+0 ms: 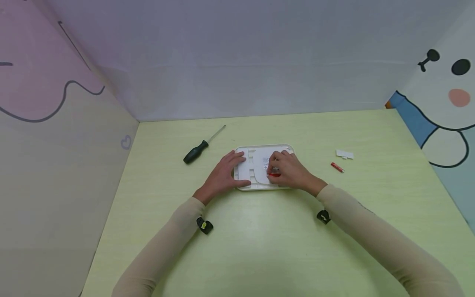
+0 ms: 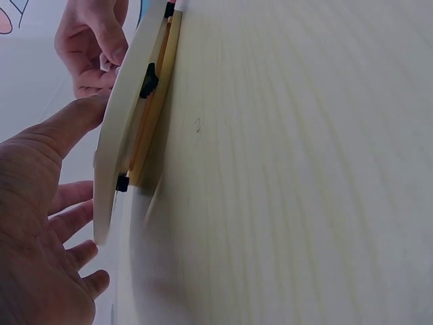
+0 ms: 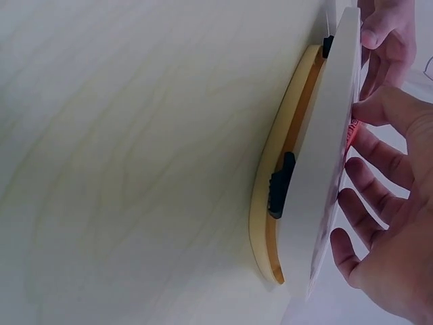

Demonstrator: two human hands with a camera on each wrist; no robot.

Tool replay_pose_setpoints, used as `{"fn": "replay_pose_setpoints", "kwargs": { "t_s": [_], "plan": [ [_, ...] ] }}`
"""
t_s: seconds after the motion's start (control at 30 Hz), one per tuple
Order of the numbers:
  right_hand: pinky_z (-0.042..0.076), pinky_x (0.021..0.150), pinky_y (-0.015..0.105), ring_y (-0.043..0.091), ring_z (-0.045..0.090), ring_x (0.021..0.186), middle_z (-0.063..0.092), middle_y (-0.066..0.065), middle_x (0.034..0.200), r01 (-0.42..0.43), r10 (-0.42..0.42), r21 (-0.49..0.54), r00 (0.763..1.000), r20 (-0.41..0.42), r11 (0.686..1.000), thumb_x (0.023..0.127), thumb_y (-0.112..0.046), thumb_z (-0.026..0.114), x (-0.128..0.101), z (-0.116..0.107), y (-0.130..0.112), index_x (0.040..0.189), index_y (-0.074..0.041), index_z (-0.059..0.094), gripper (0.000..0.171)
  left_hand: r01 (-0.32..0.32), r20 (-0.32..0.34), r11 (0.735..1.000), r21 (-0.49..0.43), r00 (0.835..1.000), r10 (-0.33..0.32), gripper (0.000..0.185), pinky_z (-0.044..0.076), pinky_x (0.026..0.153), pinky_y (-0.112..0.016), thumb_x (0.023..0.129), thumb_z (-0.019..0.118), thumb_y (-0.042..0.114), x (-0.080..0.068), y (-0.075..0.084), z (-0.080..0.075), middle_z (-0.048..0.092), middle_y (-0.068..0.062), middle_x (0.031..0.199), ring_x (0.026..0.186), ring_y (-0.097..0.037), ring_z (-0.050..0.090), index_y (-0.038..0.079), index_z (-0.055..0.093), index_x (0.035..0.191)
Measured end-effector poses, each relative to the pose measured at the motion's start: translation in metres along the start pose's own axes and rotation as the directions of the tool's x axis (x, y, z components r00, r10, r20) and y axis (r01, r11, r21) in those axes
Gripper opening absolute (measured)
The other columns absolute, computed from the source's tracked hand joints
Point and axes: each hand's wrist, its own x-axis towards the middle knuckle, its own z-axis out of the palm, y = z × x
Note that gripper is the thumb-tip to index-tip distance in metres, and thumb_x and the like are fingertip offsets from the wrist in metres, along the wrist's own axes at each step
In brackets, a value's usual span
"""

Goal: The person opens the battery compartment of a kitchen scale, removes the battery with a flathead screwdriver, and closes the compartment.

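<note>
A white flat device (image 1: 256,167) lies underside up in the middle of the green table. My left hand (image 1: 231,166) rests flat on its left part, fingers straight. My right hand (image 1: 277,167) is over its right part, fingers curled, pinching a red battery (image 1: 274,175) at the compartment. In the left wrist view the device's edge (image 2: 118,142) stands beside my left hand (image 2: 47,223), with the right hand (image 2: 91,47) beyond it. In the right wrist view my right hand (image 3: 382,203) lies against the device (image 3: 325,156), and a bit of the red battery (image 3: 352,132) shows under the fingers.
A second red battery (image 1: 337,167) and a small white cover (image 1: 344,154) lie on the table to the right. A black-handled screwdriver (image 1: 202,146) lies at the back left. Painted panels wall the table on the left, back and right.
</note>
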Motion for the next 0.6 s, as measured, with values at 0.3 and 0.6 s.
{"fn": "replay_pose_setpoints", "kwargs": {
  "t_s": [0.3,0.6],
  "plan": [
    [0.036,0.078,0.039,0.024,0.049,0.097,0.060,0.004,0.105,0.039,-0.038,0.015,0.999,-0.026,0.999,0.083,-0.024,0.071,-0.0020,-0.0004,0.0010,0.079,-0.018,0.067,0.008,-0.008,-0.003,1.000,-0.004,1.000,0.008,0.080,0.023,0.120,-0.044,0.078,0.077,0.052,-0.0012,0.0009,-0.0006,0.037,0.002,0.156,0.151,-0.022,0.018,0.014,0.049,0.143],
    [0.035,0.079,0.037,0.023,0.049,0.098,0.059,0.003,0.106,0.076,-0.075,0.014,0.995,-0.059,0.997,0.084,-0.023,0.072,-0.0008,0.0000,0.0009,0.078,-0.016,0.067,0.010,-0.006,-0.010,1.000,-0.004,1.000,0.006,0.080,0.024,0.120,-0.044,0.077,0.078,0.052,-0.0011,0.0003,-0.0006,0.037,0.002,0.156,0.151,-0.022,0.018,0.014,0.050,0.142]
  ]
}}
